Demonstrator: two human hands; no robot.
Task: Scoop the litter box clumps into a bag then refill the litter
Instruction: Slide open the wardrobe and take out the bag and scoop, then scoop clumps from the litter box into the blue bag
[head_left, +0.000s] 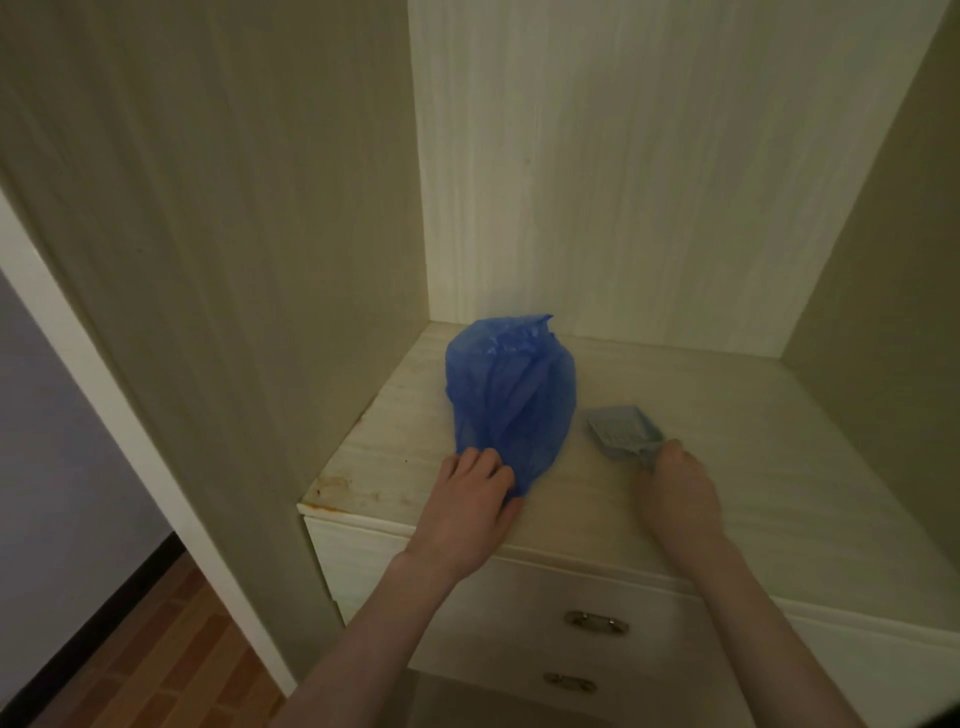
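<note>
A crumpled blue plastic bag (511, 395) lies on the pale wooden shelf (701, 457) inside an open wardrobe. My left hand (470, 506) grips the bag's near end, fingers curled round the plastic. To its right lies a grey-blue slotted litter scoop (621, 428), its pan pointing away from me. My right hand (678, 493) holds the scoop's handle, which is hidden under my fingers. No litter box is in view.
Wardrobe walls close the shelf in at the left (234, 260), back (649, 182) and right (893, 286). Below the shelf's front edge are two drawers with metal handles (596, 622) (570, 682). A brown tiled floor (171, 660) shows at the lower left.
</note>
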